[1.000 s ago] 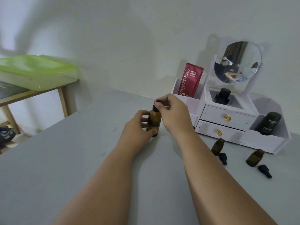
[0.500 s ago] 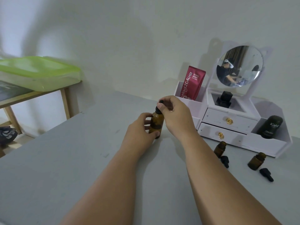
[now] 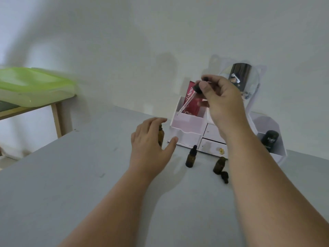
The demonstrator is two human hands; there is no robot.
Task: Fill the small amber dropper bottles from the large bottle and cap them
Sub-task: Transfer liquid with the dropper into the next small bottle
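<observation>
Currently right hand (image 3: 222, 104) fingers pinch the black-bulbed glass pipette dropper (image 3: 190, 98) by its collar: likely light, brittle, keep off the tube. The large amber glass bottle (image 3: 161, 138) stands just behind the spread, empty left hand (image 3: 151, 145) fingers.

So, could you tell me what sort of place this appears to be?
Probably a room at home, set up as a dressing table: a white cosmetics organiser with drawers and a round mirror, and a red product sachet standing in it.

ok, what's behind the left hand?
The large amber bottle, uncapped: its neck and one side show between forefinger and thumb. The left hand covers the rest.
</observation>
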